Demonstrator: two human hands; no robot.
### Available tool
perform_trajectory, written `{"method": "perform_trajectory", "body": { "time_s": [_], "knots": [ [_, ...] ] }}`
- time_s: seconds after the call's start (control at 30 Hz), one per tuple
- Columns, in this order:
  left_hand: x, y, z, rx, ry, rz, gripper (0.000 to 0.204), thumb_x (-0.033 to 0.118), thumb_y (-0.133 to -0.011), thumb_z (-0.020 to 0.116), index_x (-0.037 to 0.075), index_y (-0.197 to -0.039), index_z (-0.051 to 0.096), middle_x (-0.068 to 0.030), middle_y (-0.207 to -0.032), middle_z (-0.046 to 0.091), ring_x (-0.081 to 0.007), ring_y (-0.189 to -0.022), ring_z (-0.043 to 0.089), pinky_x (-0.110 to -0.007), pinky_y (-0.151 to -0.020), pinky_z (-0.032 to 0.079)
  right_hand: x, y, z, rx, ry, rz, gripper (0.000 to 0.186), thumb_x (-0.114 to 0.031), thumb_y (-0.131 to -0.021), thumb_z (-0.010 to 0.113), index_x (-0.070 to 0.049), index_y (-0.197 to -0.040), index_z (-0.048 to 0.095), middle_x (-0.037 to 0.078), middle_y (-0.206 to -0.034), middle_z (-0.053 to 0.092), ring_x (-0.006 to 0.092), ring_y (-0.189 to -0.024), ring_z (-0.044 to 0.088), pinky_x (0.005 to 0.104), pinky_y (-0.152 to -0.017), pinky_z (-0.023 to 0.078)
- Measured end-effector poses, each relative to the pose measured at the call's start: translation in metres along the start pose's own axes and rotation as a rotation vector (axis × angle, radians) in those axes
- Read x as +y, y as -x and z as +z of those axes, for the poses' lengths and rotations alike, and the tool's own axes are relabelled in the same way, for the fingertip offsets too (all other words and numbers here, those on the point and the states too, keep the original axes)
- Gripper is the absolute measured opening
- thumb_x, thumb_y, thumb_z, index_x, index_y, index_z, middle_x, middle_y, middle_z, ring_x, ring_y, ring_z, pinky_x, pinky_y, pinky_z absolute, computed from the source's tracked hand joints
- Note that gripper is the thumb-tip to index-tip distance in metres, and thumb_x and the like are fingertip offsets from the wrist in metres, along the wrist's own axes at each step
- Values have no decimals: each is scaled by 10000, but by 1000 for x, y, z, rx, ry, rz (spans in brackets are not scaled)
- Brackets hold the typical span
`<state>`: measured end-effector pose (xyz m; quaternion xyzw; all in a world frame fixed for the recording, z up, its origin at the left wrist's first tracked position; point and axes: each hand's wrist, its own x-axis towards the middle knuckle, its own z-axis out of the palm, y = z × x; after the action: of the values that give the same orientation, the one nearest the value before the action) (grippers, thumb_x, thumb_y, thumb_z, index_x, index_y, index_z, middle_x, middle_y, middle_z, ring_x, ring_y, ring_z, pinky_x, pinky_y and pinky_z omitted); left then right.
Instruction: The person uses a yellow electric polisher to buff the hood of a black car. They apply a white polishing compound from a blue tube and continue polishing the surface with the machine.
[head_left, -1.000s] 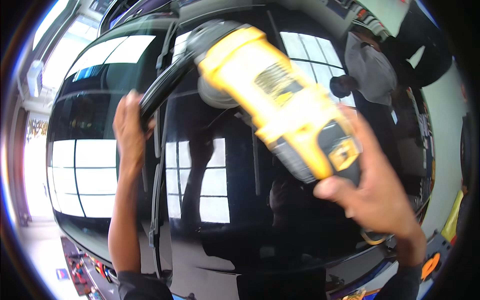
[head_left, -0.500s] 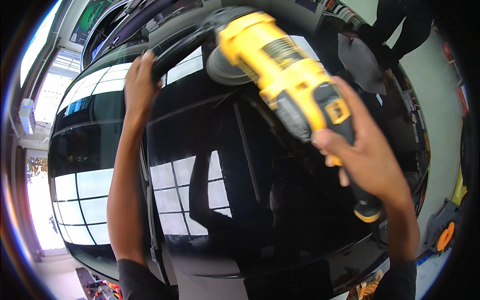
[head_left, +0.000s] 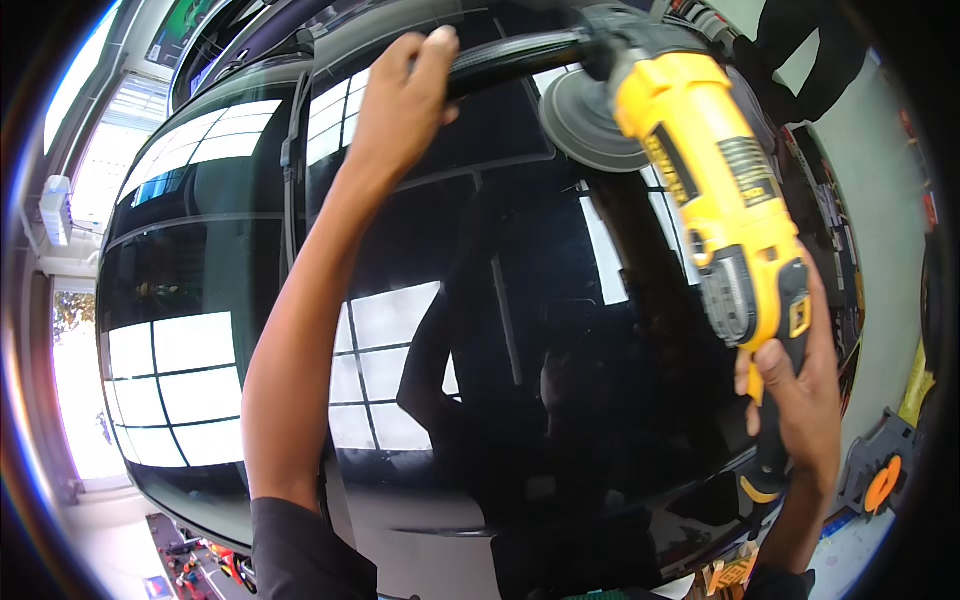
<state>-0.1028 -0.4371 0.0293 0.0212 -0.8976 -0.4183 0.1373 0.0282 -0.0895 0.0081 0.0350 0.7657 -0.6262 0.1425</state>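
A yellow and black power polisher lies slantwise over a glossy black car panel. My left hand is wrapped round its black side handle, which sticks out to the left of the head. Farther back on the tool, my right hand grips the rear handle, with fingers curled round near the trigger. Below the tool's head, the round grey pad sits at the shiny surface; whether its full face touches cannot be made out. Window panes and my arms are mirrored in the paint.
On the left, a dark trim strip runs along the car beside more black bodywork. Tools lie low at the left. At the right are a grey and orange tool-like object and a pale wall.
The polisher has moved to the right across the panel, and both my hands have gone with it. My right hand is also lower, my left one slightly higher.
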Motion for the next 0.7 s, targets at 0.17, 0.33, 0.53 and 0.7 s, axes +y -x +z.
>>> {"method": "perform_trajectory", "body": {
  "time_s": [0.17,0.33,0.53,0.7],
  "knots": [
    [-36,75,-104,172,-134,-147,399,464,-1013,449,96,-972,597,-8,-673,526,-66,-522,521,-201,-447,349,-25,10,54,-289,-84,37,973,-225,-816,758,-67,-1556,146,188,-1266,558,172,-824,647,268,-647,549],
    [-70,177,-194,334,-378,-150,363,414,-1034,440,87,-990,592,-27,-783,533,-72,-576,521,-208,-472,382,-32,33,104,-642,64,-90,1005,-374,-928,667,-19,-1530,-54,380,-1157,594,431,-890,704,465,-757,578],
    [-52,259,-226,469,-251,-372,359,392,-1049,404,85,-964,570,-10,-686,519,-64,-545,513,-185,-452,345,-13,62,131,-815,12,-220,986,-460,-973,549,6,-1521,-125,431,-1198,539,470,-857,694,466,-643,585],
    [-32,219,-188,416,-246,-355,365,395,-1051,406,95,-953,588,-20,-764,530,-70,-605,519,-193,-495,374,-12,60,94,-761,-32,-25,1026,-400,-930,654,-39,-1539,-87,397,-1231,537,439,-969,677,460,-789,568]
  ]
}}
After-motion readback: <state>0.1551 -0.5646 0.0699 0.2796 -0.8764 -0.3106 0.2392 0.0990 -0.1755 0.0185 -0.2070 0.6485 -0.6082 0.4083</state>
